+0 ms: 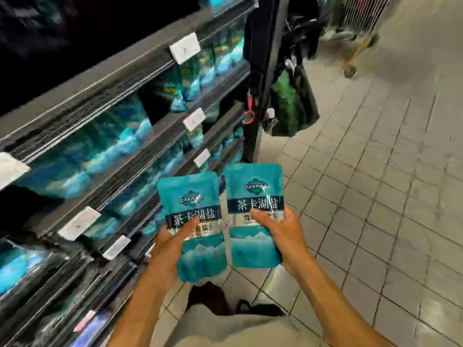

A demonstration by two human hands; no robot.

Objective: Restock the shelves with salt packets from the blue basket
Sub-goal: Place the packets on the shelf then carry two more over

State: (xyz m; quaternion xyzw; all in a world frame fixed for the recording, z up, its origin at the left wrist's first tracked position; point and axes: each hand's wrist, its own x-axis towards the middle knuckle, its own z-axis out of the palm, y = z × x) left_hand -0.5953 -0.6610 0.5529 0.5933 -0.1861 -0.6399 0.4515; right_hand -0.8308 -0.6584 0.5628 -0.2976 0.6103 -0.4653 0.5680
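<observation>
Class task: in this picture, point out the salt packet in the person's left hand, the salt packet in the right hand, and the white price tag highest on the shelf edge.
Left-hand salt packet (pixel 190 196): head view, upper teal panel.
Right-hand salt packet (pixel 254 184): head view, logo area.
Highest price tag (pixel 185 48): head view, centre of white label.

We see the packets on the shelves (pixel 105 136) only as teal smears, their price tags (pixel 185 47) unreadable; our fingers hide behind both salt packets (pixel 193 204).
</observation>
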